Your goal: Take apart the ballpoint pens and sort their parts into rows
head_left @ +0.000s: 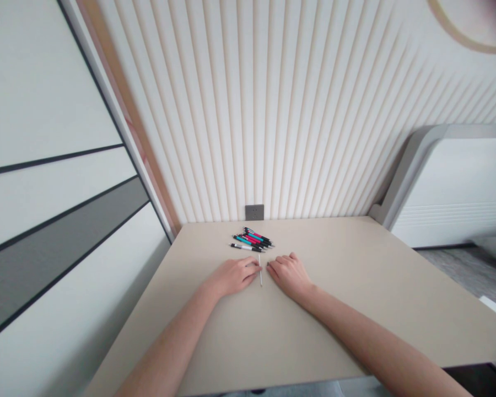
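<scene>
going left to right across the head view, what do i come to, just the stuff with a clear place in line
White cabinet with a gray band, left hand, slim white stick, right hand, white headboard with a gray edge.

Two bare hands, one slim white rod, at least five pens.
The hands count one left hand (236, 275) and one right hand (288, 273), with one slim white rod (260, 280) and one small dark piece (268, 264) at their fingertips. Of the slender plastic pens, one white-and-black pen (242, 247) counts singly; the overlapping turquoise, red and black pens (254, 238) number at least four, their exact total unclear. There is one dark grey rectangular wall socket (254, 212) and one beige flat tabletop (355, 253).
</scene>
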The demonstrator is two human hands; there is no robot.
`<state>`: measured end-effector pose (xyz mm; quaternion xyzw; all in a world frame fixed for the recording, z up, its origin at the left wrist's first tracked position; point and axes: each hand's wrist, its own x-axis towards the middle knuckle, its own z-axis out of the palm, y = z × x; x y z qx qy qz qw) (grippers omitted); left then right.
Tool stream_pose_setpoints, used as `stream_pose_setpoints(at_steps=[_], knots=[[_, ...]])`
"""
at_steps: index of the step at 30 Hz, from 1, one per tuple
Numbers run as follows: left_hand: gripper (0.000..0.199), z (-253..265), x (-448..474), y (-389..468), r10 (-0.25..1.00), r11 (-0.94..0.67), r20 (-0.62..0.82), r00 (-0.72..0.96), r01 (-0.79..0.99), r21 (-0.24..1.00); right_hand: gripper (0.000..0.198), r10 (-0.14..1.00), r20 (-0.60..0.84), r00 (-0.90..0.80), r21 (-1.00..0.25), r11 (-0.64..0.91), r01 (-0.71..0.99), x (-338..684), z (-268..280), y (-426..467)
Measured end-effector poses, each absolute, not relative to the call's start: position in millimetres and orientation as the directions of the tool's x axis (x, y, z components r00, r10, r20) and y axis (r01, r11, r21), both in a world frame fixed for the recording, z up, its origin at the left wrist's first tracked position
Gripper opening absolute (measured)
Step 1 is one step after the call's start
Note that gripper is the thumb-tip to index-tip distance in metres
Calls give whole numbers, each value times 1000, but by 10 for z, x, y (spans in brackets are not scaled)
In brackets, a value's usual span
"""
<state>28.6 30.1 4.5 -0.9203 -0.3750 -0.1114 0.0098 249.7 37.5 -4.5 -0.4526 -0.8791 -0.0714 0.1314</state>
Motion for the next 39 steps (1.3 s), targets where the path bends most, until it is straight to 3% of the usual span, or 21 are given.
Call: stream_pose_setpoints(at_steps=[10,14,18,21,24,28,31,35,39], knots=[[33,39,275,303,667,-732,227,709,681,21,29,752,330,-571,-3,606,796,2511,-74,392],[35,56,266,291,605,-781,361,710,618,93,29,655,429,-621,5,686,728,2537,-69,380],[41,62,400,231,566,-819,564,601,488,301,27,492,507,-707,19,814,581,2519,-64,348],[38,40,588,175,677,-734,643,358,385,560,34,413,533,-739,25,865,502,2498,-71,339],[39,31,735,136,804,-595,548,233,293,748,30,391,550,-738,13,880,475,2503,-79,352],[42,63,799,89,877,-472,439,195,182,863,24,415,572,-707,-25,871,491,2521,-89,375],[44,63,820,40,899,-428,410,153,110,897,22,390,588,-709,-12,880,475,2506,-112,386],[42,21,839,11,872,-467,428,238,142,873,18,352,620,-701,2,893,450,2490,-138,399],[44,25,727,86,812,-582,519,269,297,757,15,451,622,-640,-113,861,496,2569,-81,425]])
